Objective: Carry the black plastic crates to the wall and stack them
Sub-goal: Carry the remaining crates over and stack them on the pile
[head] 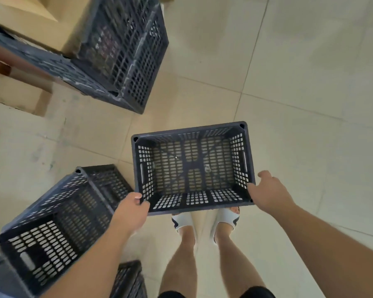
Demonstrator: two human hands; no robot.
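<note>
An empty black plastic crate [192,168] with slotted walls and floor hangs level above the tiled floor, just in front of my feet. My left hand [131,211] is shut on its near left corner, thumb over the rim. My right hand [267,194] grips its near right corner, with the index finger stretched out along the side. To my left stands a stack of black crates [58,224], its top one empty. A taller pile of black crates [125,52] sits at the upper left.
Cardboard boxes [19,97] lie on the floor at the far left beside the tall pile, another box [30,9] behind it. A further black crate [129,278] shows at the bottom edge. Pale floor tiles [299,82] stretch to the right.
</note>
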